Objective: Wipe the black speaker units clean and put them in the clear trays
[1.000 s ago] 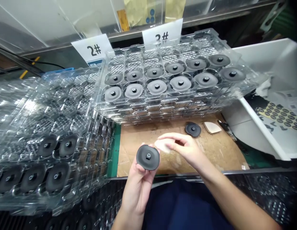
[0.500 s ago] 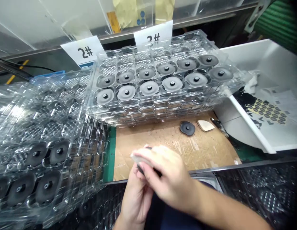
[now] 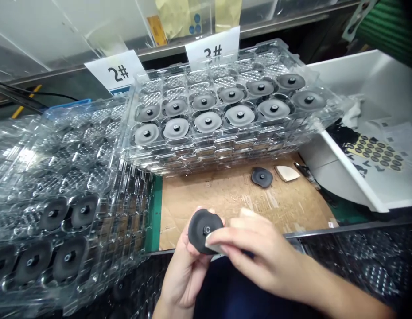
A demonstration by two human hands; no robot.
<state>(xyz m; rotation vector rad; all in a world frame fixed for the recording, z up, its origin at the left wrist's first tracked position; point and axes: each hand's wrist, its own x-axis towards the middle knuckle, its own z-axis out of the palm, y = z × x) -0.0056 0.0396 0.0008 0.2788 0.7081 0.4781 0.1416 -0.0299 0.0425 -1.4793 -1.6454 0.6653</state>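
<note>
My left hand (image 3: 189, 270) grips a dark grey rounded disc (image 3: 199, 226) by its edge, tilted with its central hub facing up. The fingers of my right hand (image 3: 255, 248) are pinched at the disc's lower right, close to the hub. Between them shows the edge of a thin pale pad (image 3: 219, 249); most of it is hidden by the fingers. Beyond both hands, a similar loose disc (image 3: 262, 177) lies on the cardboard sheet (image 3: 179, 195), beside a cream-coloured wedge-shaped pad (image 3: 287, 173).
A stack of clear plastic trays (image 3: 192, 144) with two rows of grey discs stands behind. More clear trays (image 3: 103, 195) with dark discs are at left. At right a white bin (image 3: 352, 170) holds a yellow sticker sheet (image 3: 375, 153). A black-handled tool (image 3: 307, 175) lies beside it.
My right hand has moved off the top of the disc to its lower right side, uncovering the disc's face and hub. My left hand keeps hold of the disc.
</note>
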